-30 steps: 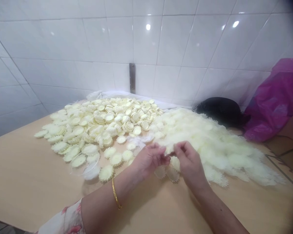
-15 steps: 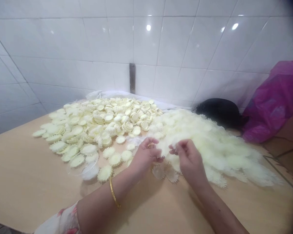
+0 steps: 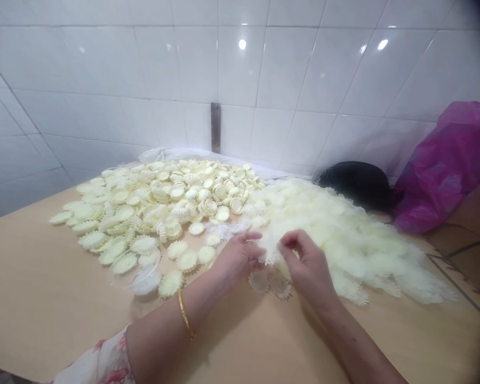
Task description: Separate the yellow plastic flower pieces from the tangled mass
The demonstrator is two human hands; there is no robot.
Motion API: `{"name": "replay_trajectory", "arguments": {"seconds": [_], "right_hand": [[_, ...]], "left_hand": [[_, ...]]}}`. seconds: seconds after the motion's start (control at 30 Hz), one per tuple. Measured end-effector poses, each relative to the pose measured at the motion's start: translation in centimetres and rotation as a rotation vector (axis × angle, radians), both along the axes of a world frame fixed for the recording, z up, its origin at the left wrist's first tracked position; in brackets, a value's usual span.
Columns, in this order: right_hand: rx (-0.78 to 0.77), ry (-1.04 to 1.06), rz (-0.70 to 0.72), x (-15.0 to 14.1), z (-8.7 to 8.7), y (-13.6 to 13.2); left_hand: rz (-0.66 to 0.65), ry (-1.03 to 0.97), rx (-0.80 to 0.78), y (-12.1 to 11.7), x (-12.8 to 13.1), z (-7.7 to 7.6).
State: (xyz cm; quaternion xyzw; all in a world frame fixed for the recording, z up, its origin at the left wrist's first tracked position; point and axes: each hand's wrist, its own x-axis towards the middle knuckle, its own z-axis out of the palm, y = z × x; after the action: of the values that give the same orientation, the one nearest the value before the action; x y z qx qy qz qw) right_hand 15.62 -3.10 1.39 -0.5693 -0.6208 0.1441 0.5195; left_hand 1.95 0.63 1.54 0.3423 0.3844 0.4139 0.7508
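Observation:
My left hand (image 3: 235,261) and my right hand (image 3: 306,264) meet over a tan table (image 3: 44,298), both pinching a thin pale toothed plastic piece (image 3: 269,252) at the near edge of a heap of flimsy white toothed pieces (image 3: 344,234). The fingers of both hands are curled and pressed on it. A gold bangle (image 3: 185,314) sits on my left wrist. Two loose toothed discs (image 3: 270,282) lie on the table just under my hands. To the left spreads a pile of thicker cream gear-shaped discs (image 3: 160,205).
A white tiled wall (image 3: 264,69) closes the back. A black bristly object (image 3: 358,184) and a magenta plastic bag (image 3: 448,165) sit at the right rear. A small clear plastic piece (image 3: 146,280) lies near my left forearm. A white cloth (image 3: 172,154) lies behind the discs.
My hands parted briefly half a second ago and have come back together on the thin piece. The piles have not moved.

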Motion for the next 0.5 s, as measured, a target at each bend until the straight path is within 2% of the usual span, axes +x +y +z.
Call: {"name": "replay_trajectory", "arguments": {"seconds": [0.1,0.2,0.27,0.33,0.5], "right_hand": [[0.071,-0.111,-0.058,0.4,-0.3,0.3],[0.179,-0.265,-0.174,0.6,-0.4,0.4],[0.215,-0.261,-0.198,0.4,-0.2,0.2],[0.147,-0.167,-0.120,0.0,0.2,-0.2],[-0.172,0.133,0.125,-1.0,0.9,-0.8]], "left_hand": [[0.009,0.053,0.065,0.1,-0.1,-0.2],[0.036,0.096,0.147,0.1,-0.1,-0.2],[0.031,0.091,0.214,-0.1,0.0,0.0],[0.026,0.086,0.277,-0.3,0.0,0.2],[0.029,0.102,0.324,-0.7,0.0,0.6]]}}
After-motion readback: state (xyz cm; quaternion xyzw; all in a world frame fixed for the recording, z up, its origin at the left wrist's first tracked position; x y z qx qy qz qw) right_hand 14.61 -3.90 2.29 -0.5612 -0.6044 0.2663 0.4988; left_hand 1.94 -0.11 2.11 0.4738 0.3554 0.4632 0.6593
